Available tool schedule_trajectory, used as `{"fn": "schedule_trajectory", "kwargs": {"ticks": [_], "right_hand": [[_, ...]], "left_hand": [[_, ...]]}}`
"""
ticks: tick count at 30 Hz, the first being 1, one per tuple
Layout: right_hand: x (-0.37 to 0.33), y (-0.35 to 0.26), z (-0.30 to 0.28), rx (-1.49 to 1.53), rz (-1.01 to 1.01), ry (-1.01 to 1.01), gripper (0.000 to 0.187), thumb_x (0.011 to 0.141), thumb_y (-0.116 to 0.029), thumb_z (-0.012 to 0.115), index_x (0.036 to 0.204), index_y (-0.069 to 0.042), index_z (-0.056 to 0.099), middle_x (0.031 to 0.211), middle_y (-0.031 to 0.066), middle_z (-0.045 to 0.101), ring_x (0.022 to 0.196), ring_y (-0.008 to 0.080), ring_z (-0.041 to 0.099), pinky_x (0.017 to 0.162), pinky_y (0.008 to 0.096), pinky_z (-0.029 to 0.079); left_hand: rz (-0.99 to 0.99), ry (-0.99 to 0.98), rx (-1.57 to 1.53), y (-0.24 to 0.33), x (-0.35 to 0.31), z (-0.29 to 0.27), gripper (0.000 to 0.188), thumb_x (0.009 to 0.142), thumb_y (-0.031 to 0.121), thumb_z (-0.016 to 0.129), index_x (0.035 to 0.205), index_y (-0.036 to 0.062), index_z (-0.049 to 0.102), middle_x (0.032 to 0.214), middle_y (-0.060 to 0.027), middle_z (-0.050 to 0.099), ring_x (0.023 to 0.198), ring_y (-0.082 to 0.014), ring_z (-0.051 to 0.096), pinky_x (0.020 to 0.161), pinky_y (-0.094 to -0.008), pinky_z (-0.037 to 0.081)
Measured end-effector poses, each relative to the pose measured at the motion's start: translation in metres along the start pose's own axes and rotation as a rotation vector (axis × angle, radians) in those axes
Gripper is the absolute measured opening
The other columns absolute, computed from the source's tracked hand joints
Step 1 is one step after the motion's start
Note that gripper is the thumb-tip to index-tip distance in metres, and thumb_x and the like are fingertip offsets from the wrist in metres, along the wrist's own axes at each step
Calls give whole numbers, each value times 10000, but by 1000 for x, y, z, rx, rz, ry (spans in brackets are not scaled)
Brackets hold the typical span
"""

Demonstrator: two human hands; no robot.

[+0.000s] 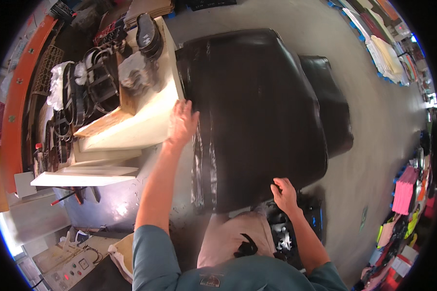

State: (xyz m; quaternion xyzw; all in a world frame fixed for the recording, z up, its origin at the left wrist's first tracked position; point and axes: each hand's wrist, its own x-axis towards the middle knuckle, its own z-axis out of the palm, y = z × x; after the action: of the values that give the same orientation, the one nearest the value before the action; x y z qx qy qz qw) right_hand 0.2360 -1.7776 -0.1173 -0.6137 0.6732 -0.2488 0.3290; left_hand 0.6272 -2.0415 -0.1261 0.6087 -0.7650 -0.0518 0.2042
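Note:
A large, glossy black leather-like sheet (257,106) lies spread in front of me, its sides draping down. My left hand (181,122) is open at its left edge, fingers stretched forward beside a pale wooden board (153,119). At the near right edge of the sheet is my right hand (284,194). Its fingers are curled in toward the thumb over the black surface. Whether a bit of the sheet is pinched between them cannot be made out.
Black strappy sandals (99,80) and a dark shoe sole (148,36) crowd the left shelf by an orange post (29,87). Another black sheet (327,104) hangs beyond. A control box (73,266) stands lower left; stacked materials (405,189) line the right.

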Motion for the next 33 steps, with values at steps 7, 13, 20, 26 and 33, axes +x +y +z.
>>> {"fn": "schedule_trajectory", "kwargs": {"ticks": [7, 13, 20, 26, 33], "right_hand": [[265, 41, 27, -292, -380, 62, 422, 928, -107, 722, 1301, 7, 560, 1317, 231, 551, 1200, 438, 569, 1021, 489, 504], [463, 34, 58, -591, -453, 95, 605, 1001, -332, 667, 1477, 1, 500, 1545, 249, 422, 1447, 437, 408, 1204, 572, 342], [668, -31, 76, -731, -321, -169, 1043, 857, -712, 699, 1598, -40, 404, 1688, 174, 299, 1565, 339, 278, 1270, 537, 245], [696, -55, 67, -704, -174, -365, 1172, 739, -726, 812, 1562, 18, 434, 1637, 123, 367, 1530, 314, 332, 1261, 452, 340], [681, -66, 59, -754, -215, -313, 1073, 735, -704, 830, 1470, 20, 539, 1514, 162, 508, 1406, 328, 467, 1183, 453, 433]], "left_hand": [[180, -21, 240, -62, 95, 17, 499, 959, 350, 719, 1359, 54, 666, 1560, -188, 470, 1520, -459, 319, 1221, -605, 295], [76, -100, 108, -55, 106, 6, 357, 918, 233, 741, 1203, 18, 746, 1490, -120, 550, 1535, -461, 298, 1221, -622, 282], [-77, -190, 5, -52, 114, 0, 302, 854, 171, 778, 1103, 2, 756, 1412, -92, 641, 1544, -468, 297, 1238, -641, 266], [-51, -135, 23, -53, 115, 2, 265, 808, 202, 826, 984, 11, 774, 1385, -58, 640, 1525, -438, 345, 1191, -643, 346], [-64, -125, 24, -49, 117, 0, 233, 802, 185, 823, 949, 11, 774, 1345, -66, 660, 1509, -447, 369, 1189, -646, 349]]}}
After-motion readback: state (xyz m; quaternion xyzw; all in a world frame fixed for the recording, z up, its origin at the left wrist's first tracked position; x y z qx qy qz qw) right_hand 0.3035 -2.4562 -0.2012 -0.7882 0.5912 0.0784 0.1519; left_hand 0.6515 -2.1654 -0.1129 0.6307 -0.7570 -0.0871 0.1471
